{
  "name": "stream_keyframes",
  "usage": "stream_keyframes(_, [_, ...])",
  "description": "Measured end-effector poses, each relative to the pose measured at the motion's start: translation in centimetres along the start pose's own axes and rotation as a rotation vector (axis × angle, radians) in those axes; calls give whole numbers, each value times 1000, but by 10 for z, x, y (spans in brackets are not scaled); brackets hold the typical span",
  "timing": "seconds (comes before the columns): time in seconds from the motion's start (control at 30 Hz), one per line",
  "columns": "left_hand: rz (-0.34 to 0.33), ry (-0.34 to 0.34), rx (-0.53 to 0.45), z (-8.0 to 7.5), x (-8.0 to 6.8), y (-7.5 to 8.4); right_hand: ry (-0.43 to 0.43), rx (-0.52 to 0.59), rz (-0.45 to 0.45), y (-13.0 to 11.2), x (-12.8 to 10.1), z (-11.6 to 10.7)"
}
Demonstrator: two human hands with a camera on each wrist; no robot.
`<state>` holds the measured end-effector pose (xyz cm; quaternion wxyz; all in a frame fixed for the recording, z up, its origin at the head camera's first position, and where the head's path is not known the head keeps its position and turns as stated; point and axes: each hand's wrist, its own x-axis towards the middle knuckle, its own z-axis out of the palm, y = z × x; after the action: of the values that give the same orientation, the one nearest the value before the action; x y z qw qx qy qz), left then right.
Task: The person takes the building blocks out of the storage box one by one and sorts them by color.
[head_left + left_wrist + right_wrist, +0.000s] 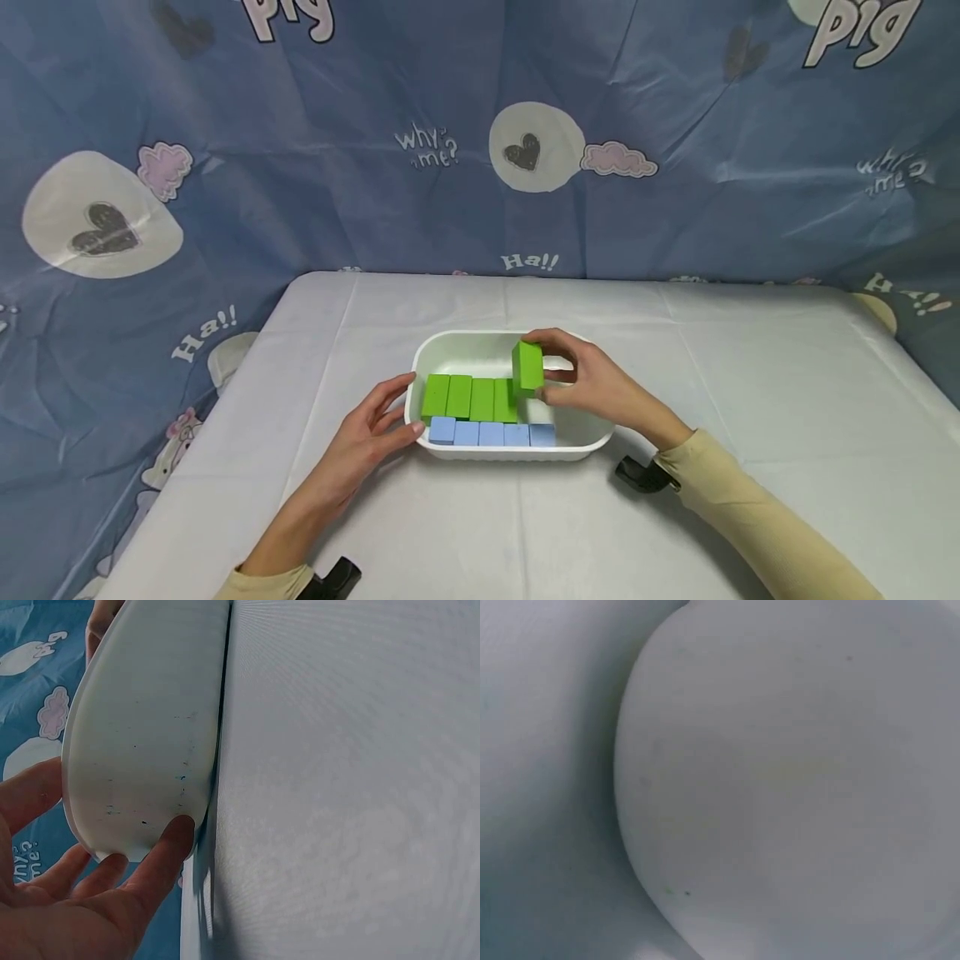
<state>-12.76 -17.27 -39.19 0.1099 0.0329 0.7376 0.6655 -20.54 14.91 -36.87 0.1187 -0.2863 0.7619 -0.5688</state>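
In the head view a white tray (585, 454) carries a row of green blocks (459, 396) side by side, with a row of light blue blocks (491, 434) along its near wall. My right hand (592, 375) pinches another green block (528, 368) upright between thumb and fingers, at the right end of the green row. At the tray's left end, my left hand (367, 437) touches the rim and wall with spread fingers. The left wrist view has its fingertips (176, 832) against the tray's outer wall (150, 735). Only the blurred white tray (780, 787) fills the right wrist view.
A white cloth-covered table (480, 525) lies beneath the tray. Behind it hangs a blue printed cloth (360, 192), which continues down the left side. Each wrist wears a black device, such as the one by the right sleeve (645, 475).
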Motion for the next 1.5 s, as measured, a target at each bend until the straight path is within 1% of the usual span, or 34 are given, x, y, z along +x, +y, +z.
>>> stream_keyframes(0.33, [-2,7,-2,0,-2,-2,10,-33,-33,0,-2,3])
stream_keyframes(0.5, [9,7,2,0,0,-2,12,-44,-54,-1,-1,3])
stream_keyframes(0.7, [9,4,-4,0,-1,-3,9,-58,-59,-3,-4,2])
stream_keyframes(0.93, [13,2,6,0,0,-3,41,-82,-79,-9,-7,-6])
stream_keyframes(1.2, [2,-3,6,-1,0,-2,51,-93,-67,-10,-13,-14])
stream_keyframes(1.5, [-2,-2,4,0,0,-1,84,-127,-64,-12,-27,-34])
